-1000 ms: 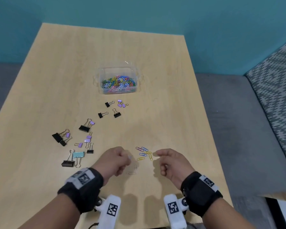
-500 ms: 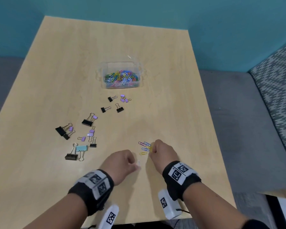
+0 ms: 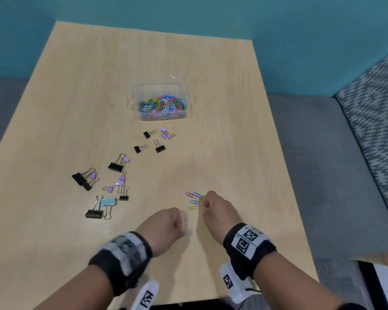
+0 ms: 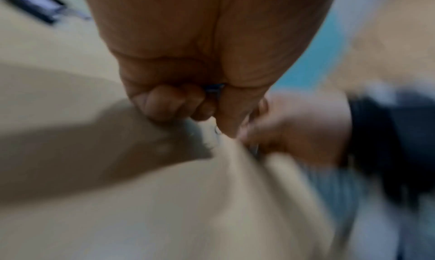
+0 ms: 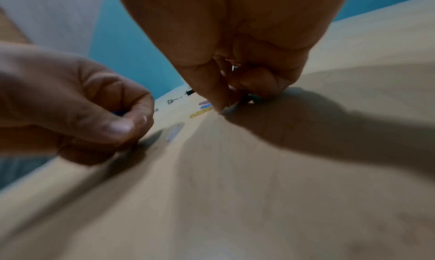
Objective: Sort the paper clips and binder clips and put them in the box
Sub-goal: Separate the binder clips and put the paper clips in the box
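On the left part of the wooden bench (image 3: pixel 54 108) lies a scatter of binder clips (image 3: pixel 94 180), black, purple and one pale blue (image 3: pixel 108 201), strung loosely from the near left toward the middle. A large black one (image 3: pixel 94 213) sits nearest the front edge, touching the pale blue one; three small black ones and a few purple ones (image 3: pixel 165 133) lie just in front of the box.

Toward the far middle of the bench stands the clear plastic box (image 3: pixel 160 88), open on top and holding a heap of coloured paper clips (image 3: pixel 162 104).

Nearer the front, the left hand (image 3: pixel 164 227) hovers low over the bench with its fingers curled tight into the palm; in the left wrist view something small and blue (image 4: pixel 213 88) shows between the curled fingers and thumb, too blurred to name. A single pale paper clip (image 3: pixel 185 219) lies flat on the bench just beside its knuckles.

Just right of that is a small group of loose paper clips (image 3: pixel 194 201), pink, blue and yellow, lying flat and close together. The right hand (image 3: pixel 220 211) is at their right edge, fingertips (image 5: pixel 223 107) down on the bench, thumb and forefinger drawn together at the clips there; whether a clip is actually pinched cannot be told. Both wrists wear black bands with printed markers.
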{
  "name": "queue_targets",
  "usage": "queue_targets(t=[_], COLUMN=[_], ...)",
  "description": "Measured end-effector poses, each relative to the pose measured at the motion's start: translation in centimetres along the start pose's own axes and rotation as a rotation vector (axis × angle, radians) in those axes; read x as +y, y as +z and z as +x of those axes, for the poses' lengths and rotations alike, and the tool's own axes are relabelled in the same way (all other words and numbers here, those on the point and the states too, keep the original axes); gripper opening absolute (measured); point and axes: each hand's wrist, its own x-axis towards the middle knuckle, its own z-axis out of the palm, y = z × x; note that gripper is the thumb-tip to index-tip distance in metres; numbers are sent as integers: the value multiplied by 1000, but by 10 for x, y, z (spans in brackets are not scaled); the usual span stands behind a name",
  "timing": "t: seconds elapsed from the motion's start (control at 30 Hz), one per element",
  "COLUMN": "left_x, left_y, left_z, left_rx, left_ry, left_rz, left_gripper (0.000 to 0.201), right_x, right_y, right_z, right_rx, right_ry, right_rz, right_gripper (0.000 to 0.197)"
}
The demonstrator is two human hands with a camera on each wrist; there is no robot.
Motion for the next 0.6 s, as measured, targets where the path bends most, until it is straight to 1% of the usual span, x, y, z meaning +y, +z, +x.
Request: queue_targets(t=[0.03,0.07,0.1,0.13,0.17,0.2,0.23,0.27,0.37,0.4,0.47,0.5,0.53,0.57,0.6], left_x=[-2,-4,-5,-6,-5,-5,-3,-4,-3,-2,2,4,6,8,9], left_y=[-6,-14,-23,-31,-38,-43,-47,-47,-42,-39,-32,-28,-24,-19,-13], left_z=[-2,-5,-10,-14,-16,-16,-16,-14,-8,-7,-5,-4,-2,-1,1], left_rx=[-50,-122,-198,-258,-293,-303,-299,-284,-262,-250,-166,-111,-58,-5,50], left_ry=[-49,-76,-70,-43,-6,22,28,16,-39,-58,-120,-161,-199,-237,-272], left_rz=[-401,-796,-1117,-1299,-1384,-1417,-1431,-1435,-1416,-1414,-1406,-1390,-1358,-1295,-1195], left_gripper=[19,19,18,19,20,21,22,22,25,24,18,19,21,23,23], right_x=[2,4,4,4,5,7,8,8,3,3,2,3,4,5,7], right_y=[-3,-8,-14,-21,-27,-31,-34,-35,-35,-35,-35,-35,-35,-34,-32], right_z=[-2,-4,-8,-12,-14,-15,-15,-13,-5,-2,3,6,9,11,14], right_rx=[7,2,-23,-65,-98,-116,-119,-114,-91,-89,-75,-57,-33,-5,25], right_ry=[74,158,239,304,350,382,401,409,405,411,441,458,467,449,396], right_rz=[206,491,812,1115,1341,1465,1521,1530,1443,1427,1446,1445,1405,1306,1124], right_gripper=[19,20,21,21,22,24,26,27,27,26,23,20,18,15,11])
